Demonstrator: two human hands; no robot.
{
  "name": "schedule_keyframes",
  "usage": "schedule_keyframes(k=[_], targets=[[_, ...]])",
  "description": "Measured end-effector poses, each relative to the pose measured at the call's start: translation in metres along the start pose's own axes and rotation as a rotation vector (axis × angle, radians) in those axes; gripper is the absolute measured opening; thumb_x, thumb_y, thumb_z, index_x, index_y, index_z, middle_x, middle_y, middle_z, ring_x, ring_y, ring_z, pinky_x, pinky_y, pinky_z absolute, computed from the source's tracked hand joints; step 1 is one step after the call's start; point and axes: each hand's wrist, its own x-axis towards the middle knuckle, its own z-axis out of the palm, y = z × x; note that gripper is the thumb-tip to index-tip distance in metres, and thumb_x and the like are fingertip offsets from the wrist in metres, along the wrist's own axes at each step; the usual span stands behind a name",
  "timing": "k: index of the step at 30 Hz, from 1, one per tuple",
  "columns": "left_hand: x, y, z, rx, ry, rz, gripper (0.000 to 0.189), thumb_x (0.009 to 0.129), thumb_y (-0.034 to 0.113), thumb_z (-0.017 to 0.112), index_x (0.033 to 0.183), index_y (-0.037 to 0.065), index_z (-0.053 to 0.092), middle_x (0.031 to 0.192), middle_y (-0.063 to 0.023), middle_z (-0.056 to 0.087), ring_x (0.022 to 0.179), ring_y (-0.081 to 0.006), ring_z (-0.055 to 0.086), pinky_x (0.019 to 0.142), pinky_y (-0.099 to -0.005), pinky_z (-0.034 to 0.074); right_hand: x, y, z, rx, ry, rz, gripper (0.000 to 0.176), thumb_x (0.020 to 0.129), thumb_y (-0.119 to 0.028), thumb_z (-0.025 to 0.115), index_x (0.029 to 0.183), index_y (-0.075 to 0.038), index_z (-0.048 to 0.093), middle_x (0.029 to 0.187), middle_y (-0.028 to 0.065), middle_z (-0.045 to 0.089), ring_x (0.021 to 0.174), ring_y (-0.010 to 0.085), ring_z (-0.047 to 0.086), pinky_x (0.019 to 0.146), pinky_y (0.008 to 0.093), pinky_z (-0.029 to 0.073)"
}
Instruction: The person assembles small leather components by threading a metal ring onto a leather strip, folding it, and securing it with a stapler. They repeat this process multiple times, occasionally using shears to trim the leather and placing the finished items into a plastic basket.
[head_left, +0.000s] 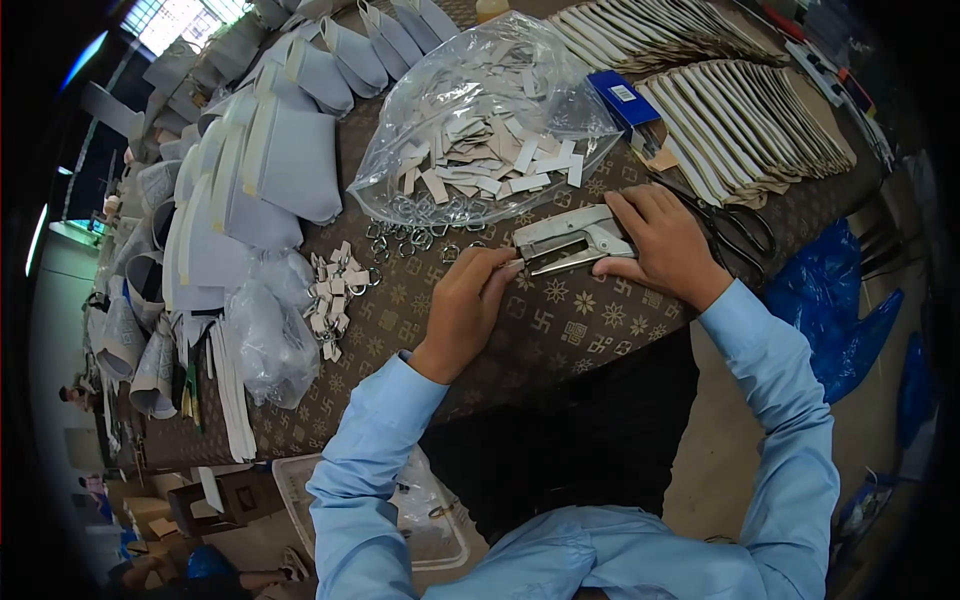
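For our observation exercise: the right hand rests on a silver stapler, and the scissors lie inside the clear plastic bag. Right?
No. The right hand does rest on the silver stapler, but the head view shows the scissors on the table beside that hand, outside the clear plastic bag.

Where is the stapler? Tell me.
In the head view the stapler lies on the table, its rear gripped by the right hand, the left hand at its mouth, the plastic bag just behind.
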Motion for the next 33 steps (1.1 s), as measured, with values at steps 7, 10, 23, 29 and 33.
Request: schedule_keyframes(k=[7,10,23,29,33], targets=[[0.006,-0.010,-0.032,-0.739,-0.144,-0.593,0.027,0.086,0.006,0.060,0.111,-0.004,0.059,0.091,-0.0070,0.064,0.076,-0.0101,0.059,0.070,-0.0229,0.048,0.001,0.000,-0.006,0.020,-0.100,-0.001,0.073,0.073,-0.057,0.062,0.112,0.003,0.052,0.103,0.0153,0.054,0.096,0.0316,0.052,0.085,0.0395,0.043],[0.007,-0.006,-0.045,-0.873,-0.198,-0.636,0.027,0.087,0.007,0.059,0.111,-0.005,0.058,0.089,-0.0071,0.063,0.076,-0.0108,0.059,0.070,-0.0245,0.048,0.012,-0.003,-0.014,0.101,-0.127,0.043,0.064,0.076,-0.051,0.063,0.110,0.003,0.055,0.105,0.0155,0.055,0.096,0.0316,0.054,0.083,0.0393,0.044],[0.002,-0.057,-0.129,-0.102,0.113,-0.593,0.015,0.085,0.012,0.060,0.092,-0.001,0.063,0.076,-0.0047,0.063,0.064,-0.0093,0.056,0.059,-0.0226,0.044,0.126,0.008,0.033,0.373,-0.391,0.154,0.012,0.075,-0.011,0.066,0.084,-0.002,0.066,0.081,0.0124,0.063,0.074,0.0295,0.060,0.066,0.0355,0.047],[-0.006,-0.075,-0.129,0.703,0.275,-0.152,0.016,0.082,0.007,0.059,0.095,-0.001,0.064,0.080,-0.0120,0.059,0.070,-0.0278,0.057,0.062,-0.0339,0.044,0.122,0.010,0.055,0.402,-0.408,0.107,0.016,0.072,-0.008,0.066,0.087,-0.004,0.064,0.081,0.0121,0.059,0.081,0.0296,0.057,0.073,0.0374,0.046],[0.007,-0.036,-0.073,0.253,0.004,-0.061,0.013,0.080,0.009,0.063,0.091,0.002,0.063,0.084,-0.0112,0.059,0.071,-0.0296,0.059,0.060,-0.0363,0.047,0.117,0.012,0.059,0.365,-0.348,0.107,0.011,0.074,-0.009,0.064,0.081,-0.003,0.059,0.081,0.0141,0.058,0.079,0.0314,0.057,0.071,0.0392,0.045]])
